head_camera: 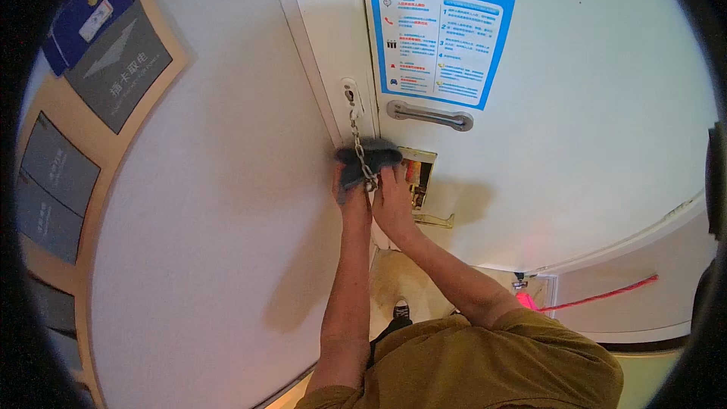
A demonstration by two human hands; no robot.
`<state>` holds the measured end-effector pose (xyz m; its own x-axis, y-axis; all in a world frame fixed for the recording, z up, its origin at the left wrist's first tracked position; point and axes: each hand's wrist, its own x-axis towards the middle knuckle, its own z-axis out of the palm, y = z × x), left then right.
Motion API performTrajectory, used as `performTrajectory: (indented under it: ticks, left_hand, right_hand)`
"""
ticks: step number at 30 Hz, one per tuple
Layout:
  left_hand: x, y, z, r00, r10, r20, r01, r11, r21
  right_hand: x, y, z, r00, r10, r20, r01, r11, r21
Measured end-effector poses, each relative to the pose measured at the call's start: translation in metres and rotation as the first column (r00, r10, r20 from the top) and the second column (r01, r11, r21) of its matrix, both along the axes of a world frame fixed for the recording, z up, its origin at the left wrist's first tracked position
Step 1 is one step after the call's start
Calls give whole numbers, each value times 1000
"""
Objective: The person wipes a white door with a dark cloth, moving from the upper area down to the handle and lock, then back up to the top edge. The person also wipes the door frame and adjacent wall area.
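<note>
Both my hands are raised to the edge of a white door (545, 170), by its frame. A dark, blurred cloth (369, 153) is bunched between them. My left hand (353, 190) grips the cloth from the left, partly covered by it. On the right, my right hand (393, 196) has its fingers against the cloth. A metal door chain (358, 139) hangs from its plate (350, 94) on the frame, in front of the cloth, its lower end between my hands. Beside my right hand is a brass-coloured lock plate (423, 176), with a lever handle (437, 220) below it.
A metal pull handle (430, 116) and a blue poster (440, 28) are on the door. Dark switch panels (59, 165) line the wall at left, with a card holder (91, 11) above. At lower right are a pink object (526, 300) and a red stick (602, 293).
</note>
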<state>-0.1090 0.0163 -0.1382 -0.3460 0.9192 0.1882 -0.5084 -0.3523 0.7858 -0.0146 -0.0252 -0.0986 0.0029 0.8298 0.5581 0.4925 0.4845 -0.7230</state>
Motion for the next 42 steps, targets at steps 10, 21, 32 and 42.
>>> performTrajectory:
  ticks: [10, 21, 32, 42]
  left_hand:
    - [-8, 18, 73, 995, 38, 90, -39, 999, 16]
    - [-1, -6, 73, 905, -397, 152, 400, 916, 8]
    - [-4, -38, 64, 962, -239, -131, 210, 956, -205]
    - [1, -44, 62, 965, -37, -261, 25, 998, -52]
  right_hand:
    - [3, 15, 52, 972, -132, 193, 75, 957, 279]
    - [16, 16, 75, 876, -383, 294, 147, 793, 592]
    - [66, 6, 63, 769, -360, 528, 66, 867, 494]
    - [34, 21, 69, 768, -334, 547, 33, 873, 487]
